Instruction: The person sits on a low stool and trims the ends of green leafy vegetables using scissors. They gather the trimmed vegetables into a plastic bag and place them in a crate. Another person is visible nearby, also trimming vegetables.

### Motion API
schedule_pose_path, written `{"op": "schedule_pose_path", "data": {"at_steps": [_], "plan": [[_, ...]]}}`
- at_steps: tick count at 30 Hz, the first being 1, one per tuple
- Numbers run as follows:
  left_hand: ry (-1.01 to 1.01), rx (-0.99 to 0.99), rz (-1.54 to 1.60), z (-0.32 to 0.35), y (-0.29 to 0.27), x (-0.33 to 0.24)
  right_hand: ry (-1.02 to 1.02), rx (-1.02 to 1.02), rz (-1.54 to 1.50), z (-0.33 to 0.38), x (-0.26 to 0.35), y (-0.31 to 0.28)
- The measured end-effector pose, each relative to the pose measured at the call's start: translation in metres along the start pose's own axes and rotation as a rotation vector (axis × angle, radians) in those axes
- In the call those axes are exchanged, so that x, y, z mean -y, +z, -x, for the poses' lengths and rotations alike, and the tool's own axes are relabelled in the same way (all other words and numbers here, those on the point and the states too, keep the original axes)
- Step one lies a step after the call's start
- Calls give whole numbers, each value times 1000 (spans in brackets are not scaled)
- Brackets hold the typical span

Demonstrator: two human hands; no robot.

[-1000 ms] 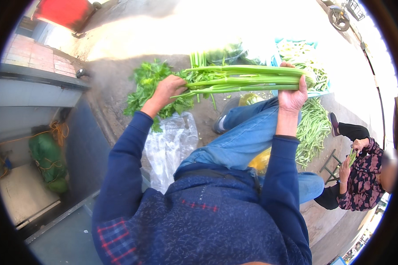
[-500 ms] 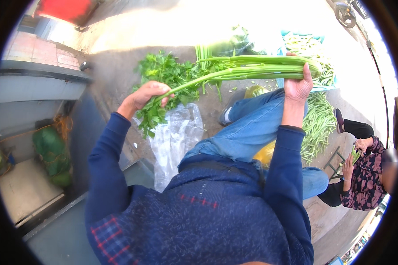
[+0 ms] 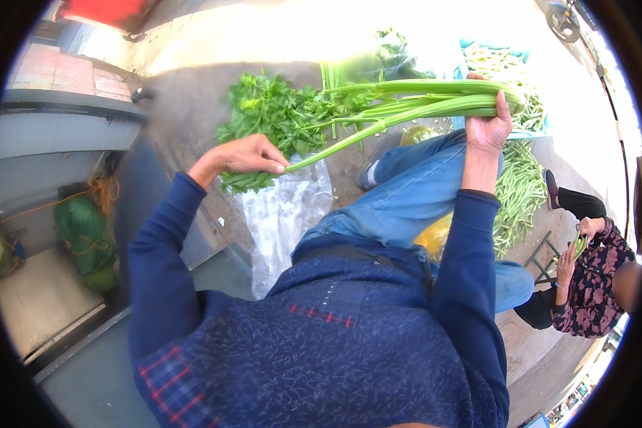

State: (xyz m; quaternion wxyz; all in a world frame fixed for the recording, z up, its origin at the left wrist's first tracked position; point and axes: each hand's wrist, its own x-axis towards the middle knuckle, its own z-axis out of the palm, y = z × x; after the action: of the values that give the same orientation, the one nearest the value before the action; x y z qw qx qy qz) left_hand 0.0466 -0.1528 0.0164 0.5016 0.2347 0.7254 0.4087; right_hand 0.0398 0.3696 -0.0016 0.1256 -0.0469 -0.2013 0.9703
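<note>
A long bunch of celery [image 3: 435, 105] lies crosswise in front of me, its pale base to the right. My right hand [image 3: 488, 127] is wrapped round the base end. With its fingers closed, my left hand [image 3: 253, 154] grips one outer celery stalk [image 3: 335, 146] close to its leaves, and this stalk bends down and away from the rest. Below that hand its leaves partly show. Beyond, a heap of celery leaves [image 3: 267, 103] rests on the ground. A clear plastic bag [image 3: 289, 214] is spread beneath my left hand, beside my leg.
Green beans [image 3: 517, 185] lie piled to the right, with more in a blue-lined container [image 3: 528, 118] behind. A yellow bag [image 3: 431, 235] sits by my legs. At far right a seated person [image 3: 595, 278] handles green pieces. A metal counter [image 3: 71, 135] stands left.
My left hand has moved slightly down and right along the outer stalk, pulling it lower and farther from the bunch. My right hand still holds the base, shifted slightly right.
</note>
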Motion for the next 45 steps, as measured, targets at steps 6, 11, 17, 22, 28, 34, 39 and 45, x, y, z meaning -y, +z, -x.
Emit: {"op": "schedule_pose_path", "data": {"at_steps": [6, 11, 17, 22, 28, 34, 39, 45], "plan": [[-12, 0, -575, -15, -10, -39, -28, -61, 100, 3, -5, 2], [13, 92, -457, -20, -22, -39, -45, -74, 75, 2, -3, 0], [0, -33, -408, -9, -34, -42, -60, -84, 27, -1, -1, -4], [51, -220, -720, -2, -30, -30, -101, -147, -6, -2, -1, -6], [-158, -674, -1007, 62, -115, 129, -207, -212, -10, -5, 8, 7], [-391, -973, -1173, 2, -106, 87, -168, -182, -54, -9, 12, -3], [-93, -957, -583, -67, -74, 75, -180, -201, -77, -10, 11, -5], [144, -657, -243, -144, -8, 67, -158, -174, -96, -8, 16, -7]]}}
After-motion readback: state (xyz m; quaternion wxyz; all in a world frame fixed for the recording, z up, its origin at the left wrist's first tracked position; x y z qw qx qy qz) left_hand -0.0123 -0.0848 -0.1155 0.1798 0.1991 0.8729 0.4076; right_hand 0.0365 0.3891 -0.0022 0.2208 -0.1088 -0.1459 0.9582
